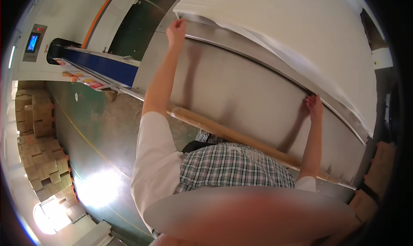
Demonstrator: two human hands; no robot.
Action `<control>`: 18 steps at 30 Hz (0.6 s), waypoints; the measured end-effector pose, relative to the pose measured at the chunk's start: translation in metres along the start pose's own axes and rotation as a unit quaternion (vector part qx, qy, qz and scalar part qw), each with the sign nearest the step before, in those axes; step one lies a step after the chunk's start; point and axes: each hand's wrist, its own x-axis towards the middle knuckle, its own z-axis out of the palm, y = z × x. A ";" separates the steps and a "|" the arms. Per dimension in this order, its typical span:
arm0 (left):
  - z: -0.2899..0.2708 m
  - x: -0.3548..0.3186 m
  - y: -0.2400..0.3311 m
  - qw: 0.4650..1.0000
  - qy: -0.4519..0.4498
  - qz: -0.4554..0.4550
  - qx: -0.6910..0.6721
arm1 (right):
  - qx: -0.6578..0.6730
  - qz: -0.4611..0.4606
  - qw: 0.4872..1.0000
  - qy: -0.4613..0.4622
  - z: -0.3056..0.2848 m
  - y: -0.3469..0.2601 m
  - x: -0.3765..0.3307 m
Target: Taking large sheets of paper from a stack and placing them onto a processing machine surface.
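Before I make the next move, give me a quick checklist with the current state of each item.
1. Left hand at the near edge of the white sheet: ok, beside its left end; whether the fingers grip it, cannot tell.
2. Right hand at the metal strip: ok, fingers bent beside it; any grip, cannot tell.
3. Sheet's near edge straight: not ok, it runs uneven and wavy.
4. Sheet backed from the bare near part of the metal table: ok, it lies beyond the strip.
5. Display on the control panel lit: ok, glowing blue.
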 end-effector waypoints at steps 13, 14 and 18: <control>0.048 0.160 -0.071 0.935 0.015 -0.141 -0.325 | -0.074 -0.060 0.965 0.246 0.029 0.011 0.003; 0.049 0.158 -0.068 0.933 -0.010 -0.144 -0.330 | -0.099 -0.069 0.962 0.243 0.031 0.007 0.001; 0.042 0.162 -0.078 0.931 -0.032 -0.139 -0.337 | -0.149 -0.108 0.954 0.236 0.044 0.002 -0.004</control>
